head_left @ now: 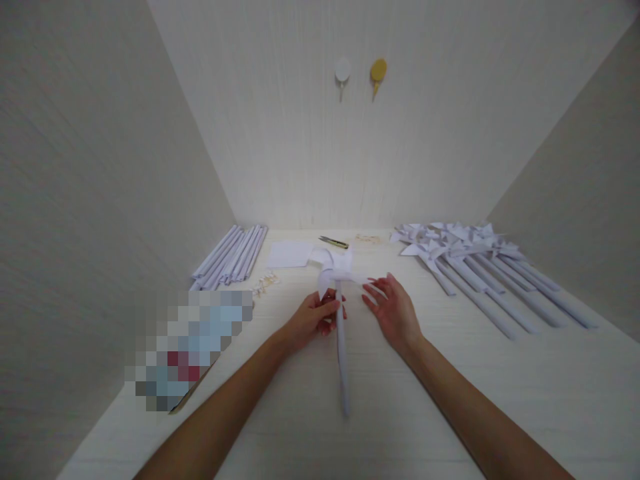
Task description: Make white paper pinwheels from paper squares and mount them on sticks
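Gripping the white paper pinwheel by its rolled stick just under the folded blades, my left hand is closed around it at the middle of the table. My right hand hovers spread and holding nothing, fingertips close to a blade. Finished pinwheels lie in a row to the right, plain paper rolls to the left, with scissors and a flat paper sheet beyond.
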A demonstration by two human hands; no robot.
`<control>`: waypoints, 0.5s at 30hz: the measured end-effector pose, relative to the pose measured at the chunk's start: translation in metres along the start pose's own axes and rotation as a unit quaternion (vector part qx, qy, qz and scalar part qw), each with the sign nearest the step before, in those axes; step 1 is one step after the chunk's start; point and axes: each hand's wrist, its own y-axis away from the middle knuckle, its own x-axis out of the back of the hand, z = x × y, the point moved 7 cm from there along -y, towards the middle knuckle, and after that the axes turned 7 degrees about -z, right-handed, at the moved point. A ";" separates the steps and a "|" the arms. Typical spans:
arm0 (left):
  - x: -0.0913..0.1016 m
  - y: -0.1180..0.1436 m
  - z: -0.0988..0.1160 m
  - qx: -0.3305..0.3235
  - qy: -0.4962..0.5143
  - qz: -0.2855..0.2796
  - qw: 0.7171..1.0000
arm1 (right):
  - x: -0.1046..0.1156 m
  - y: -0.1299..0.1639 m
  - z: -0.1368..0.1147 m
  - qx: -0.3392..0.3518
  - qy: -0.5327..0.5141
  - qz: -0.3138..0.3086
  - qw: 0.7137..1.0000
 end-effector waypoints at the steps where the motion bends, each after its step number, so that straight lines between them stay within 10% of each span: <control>1: 0.003 -0.001 0.001 -0.011 0.008 0.016 1.000 | 0.003 0.001 -0.004 0.033 0.039 0.014 0.999; 5: 0.013 -0.002 0.004 -0.048 0.022 0.063 0.997 | -0.018 0.015 -0.018 0.153 0.353 -0.052 0.922; 11: 0.020 -0.002 0.010 -0.088 0.033 0.109 0.990 | -0.066 0.051 0.007 0.206 0.701 -0.206 0.651; 15: 0.023 -0.002 0.012 -0.097 0.034 0.122 0.987 | -0.068 0.053 0.017 0.201 0.722 -0.224 0.623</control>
